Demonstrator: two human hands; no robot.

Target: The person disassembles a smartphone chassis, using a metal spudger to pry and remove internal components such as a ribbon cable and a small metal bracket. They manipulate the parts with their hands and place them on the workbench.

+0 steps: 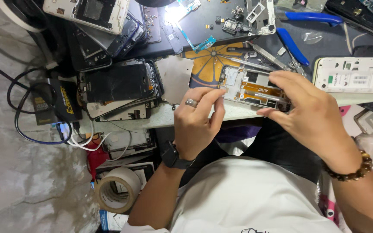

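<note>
Lower left of frame: a tape roll is seen on the floor. Centre: the left hand, ringed, is pinched on the left end of an opened phone frame; the right hand is clasped over its right end, fingertips on the top edge. The frame is thus grasped between both grips, at the near edge of the bench. Judgement: support at both ends should be kept, and the orange flex left unpressed. Beyond: blue-handled pliers, stacked phones.
</note>
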